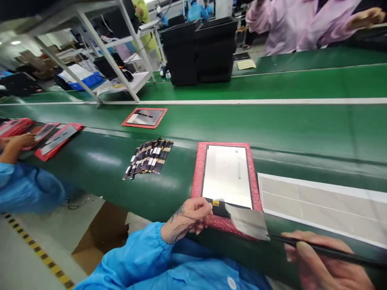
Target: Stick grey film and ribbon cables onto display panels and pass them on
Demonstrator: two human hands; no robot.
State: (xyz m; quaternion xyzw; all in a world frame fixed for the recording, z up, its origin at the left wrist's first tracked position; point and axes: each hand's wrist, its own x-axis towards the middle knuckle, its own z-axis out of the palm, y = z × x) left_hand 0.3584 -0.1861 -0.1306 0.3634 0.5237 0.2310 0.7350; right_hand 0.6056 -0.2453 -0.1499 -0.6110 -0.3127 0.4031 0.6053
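Left hand (pixel 193 217) tight on the panel (pixel 227 176) — right hand (pixel 328 268) tight on a dark strip (pixel 332 252), perhaps a tool.

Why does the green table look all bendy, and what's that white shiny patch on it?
Head view: the wide lens bows the green belt and its white line; light reflects as a pale glare patch at left; the right hand, close to the lens, is blurred; the left hand and white panel look sharp.
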